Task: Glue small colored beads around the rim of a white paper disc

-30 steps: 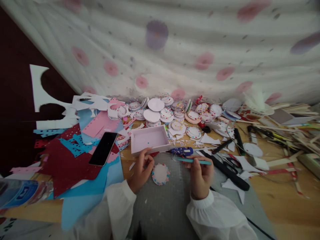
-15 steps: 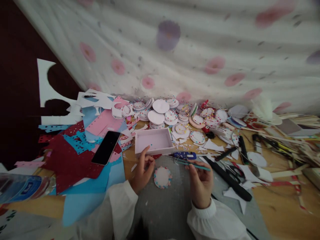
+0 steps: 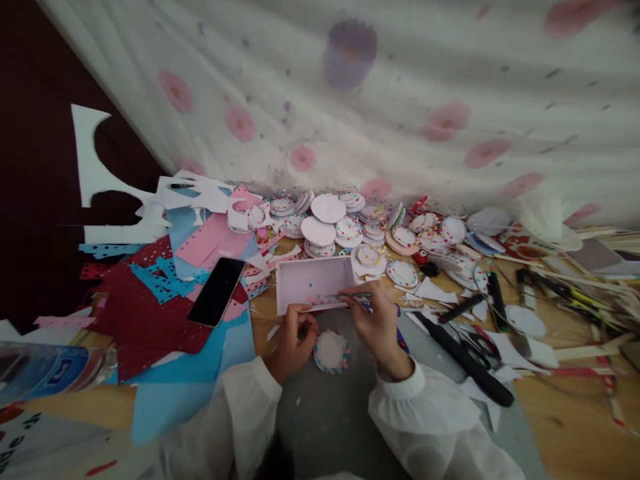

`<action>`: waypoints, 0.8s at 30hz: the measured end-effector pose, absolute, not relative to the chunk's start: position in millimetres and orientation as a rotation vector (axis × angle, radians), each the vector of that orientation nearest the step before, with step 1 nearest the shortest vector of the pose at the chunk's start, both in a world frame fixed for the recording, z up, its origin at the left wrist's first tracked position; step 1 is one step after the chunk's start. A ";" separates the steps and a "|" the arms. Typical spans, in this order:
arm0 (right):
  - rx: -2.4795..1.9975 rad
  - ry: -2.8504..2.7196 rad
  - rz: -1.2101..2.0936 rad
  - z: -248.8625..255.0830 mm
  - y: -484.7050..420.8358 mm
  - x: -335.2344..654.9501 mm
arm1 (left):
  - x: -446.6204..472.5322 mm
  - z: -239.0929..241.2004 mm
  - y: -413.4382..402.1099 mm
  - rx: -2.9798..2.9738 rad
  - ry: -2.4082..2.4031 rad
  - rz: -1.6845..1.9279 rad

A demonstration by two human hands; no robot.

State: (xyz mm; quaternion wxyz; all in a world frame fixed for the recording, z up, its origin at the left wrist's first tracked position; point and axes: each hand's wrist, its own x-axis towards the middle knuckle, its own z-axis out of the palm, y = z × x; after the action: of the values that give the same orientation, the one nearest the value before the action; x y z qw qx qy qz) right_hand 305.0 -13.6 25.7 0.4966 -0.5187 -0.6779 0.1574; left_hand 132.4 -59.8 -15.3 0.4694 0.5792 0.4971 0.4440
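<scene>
My right hand (image 3: 377, 327) is closed around slim teal tweezers (image 3: 357, 295), whose tips reach into a shallow white box (image 3: 287, 277). Small pink and blue bits (image 3: 313, 298) lie inside near the box's front wall. At the front left edge of this box is my left hand (image 3: 293, 343), with its fingers curled and the index finger at the rim. Between both hands a round white disc (image 3: 331, 351) edged with pink and blue bits lies flat on the grey mat (image 3: 330, 420). Whether the tweezers grip a bit is too small to tell.
Stacks of decorated white discs (image 3: 319, 231) stand behind the box. To the left are a phone (image 3: 217, 293), coloured sheets (image 3: 150, 327) and a plastic bottle (image 3: 55, 370). A black bar (image 3: 465, 360), scissors (image 3: 477, 347) and paper scraps lie right, and a blue tool (image 3: 403, 340) partly behind my right wrist.
My right hand has moved left and forward, bringing the tweezers over the box. My left index finger has drawn back from the box's inside to its rim. The view has shifted slightly.
</scene>
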 end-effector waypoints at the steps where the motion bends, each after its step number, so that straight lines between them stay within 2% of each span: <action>1: -1.274 -1.694 0.353 25.1 -10.0 302.2 | 132.4 -14.8 -59.9 1.420 1.225 1.090; 14: -1.343 -1.929 0.230 11.9 -1.6 286.8 | 130.1 -25.3 -59.8 1.481 1.192 1.115; 24: -1.219 -1.317 0.446 22.3 -29.5 313.6 | 129.1 -25.2 -55.6 1.428 1.179 1.145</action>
State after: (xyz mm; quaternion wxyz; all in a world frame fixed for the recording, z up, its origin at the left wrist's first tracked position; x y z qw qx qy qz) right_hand 313.6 -29.5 22.3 0.6021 -0.5262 -0.5688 0.1924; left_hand 129.1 -55.6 -25.2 0.4639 0.5811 0.4797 0.4658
